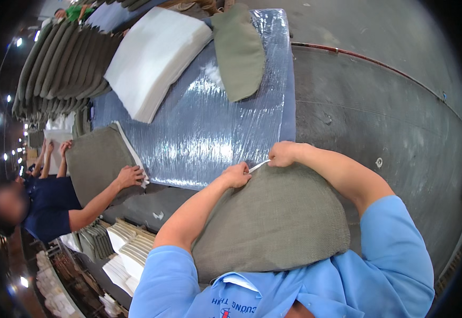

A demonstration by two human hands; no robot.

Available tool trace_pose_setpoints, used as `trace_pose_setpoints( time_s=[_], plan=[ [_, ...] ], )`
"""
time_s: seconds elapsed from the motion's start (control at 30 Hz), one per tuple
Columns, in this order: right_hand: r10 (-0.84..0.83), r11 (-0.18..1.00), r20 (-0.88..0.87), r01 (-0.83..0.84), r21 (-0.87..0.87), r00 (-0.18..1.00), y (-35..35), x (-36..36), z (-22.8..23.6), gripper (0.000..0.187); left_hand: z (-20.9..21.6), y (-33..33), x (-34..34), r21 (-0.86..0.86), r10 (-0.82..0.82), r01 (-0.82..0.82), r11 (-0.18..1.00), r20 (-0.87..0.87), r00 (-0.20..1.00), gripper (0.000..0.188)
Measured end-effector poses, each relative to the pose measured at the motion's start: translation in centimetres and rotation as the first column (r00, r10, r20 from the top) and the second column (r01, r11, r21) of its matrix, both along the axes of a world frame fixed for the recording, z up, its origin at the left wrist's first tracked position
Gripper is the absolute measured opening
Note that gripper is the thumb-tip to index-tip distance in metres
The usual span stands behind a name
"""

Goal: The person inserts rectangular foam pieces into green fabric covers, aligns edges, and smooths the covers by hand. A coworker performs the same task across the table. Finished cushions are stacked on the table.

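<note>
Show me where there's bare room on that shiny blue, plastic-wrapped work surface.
The work surface is bare between the thick white padding stack and the blue-sleeved wearer's left hand, and below the olive rounded fabric piece. Crowded: upper left, by stacked grey-green fabric cushions.

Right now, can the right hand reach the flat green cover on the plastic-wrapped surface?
Probably, with a stretch, once free: the right hand is pinching the edge of the cushion, but nothing seems to block its way to the green cover.
</note>
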State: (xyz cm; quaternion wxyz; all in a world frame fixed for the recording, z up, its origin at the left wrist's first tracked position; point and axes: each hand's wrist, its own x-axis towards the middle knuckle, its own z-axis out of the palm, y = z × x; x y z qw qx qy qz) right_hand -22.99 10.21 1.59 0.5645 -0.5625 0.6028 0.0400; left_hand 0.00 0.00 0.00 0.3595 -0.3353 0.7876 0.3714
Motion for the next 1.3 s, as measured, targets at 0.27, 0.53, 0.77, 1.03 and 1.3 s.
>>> trace_pose_setpoints(
  time_s=[0.27,0.53,0.77,1.03,1.3],
  plan=[
    [-0.069,0.971,-0.072,0.05,-0.233,0.995,-0.3,2.9,-2.3,0.041,-1.5,0.0,2.1,-0.05,0.061,-0.076,0.996,-0.247,0.967,0.028],
    [0.248,0.968,-0.158,-0.249,0.015,0.956,-2.2,5.0,-0.5,0.028,-0.9,-0.5,4.6,-0.04,0.081,-0.084,0.996,-0.059,0.995,0.023],
    [-0.02,0.985,-0.168,-0.01,-0.172,0.986,-1.5,4.8,-2.5,0.037,-1.3,-0.6,4.6,-0.077,0.127,-0.131,0.988,-0.06,0.99,0.019],
    [0.166,0.985,-0.085,-0.169,-0.026,0.982,-2.2,5.5,0.0,0.03,-0.9,-1.4,6.3,0.013,0.118,-0.117,0.993,-0.054,0.992,0.028],
    [-0.106,0.968,0.09,0.124,-0.22,0.99,-1.0,5.6,-0.4,0.026,-0.9,-1.5,7.0,0.027,0.093,-0.09,0.996,-0.191,0.977,0.035]
  ],
)
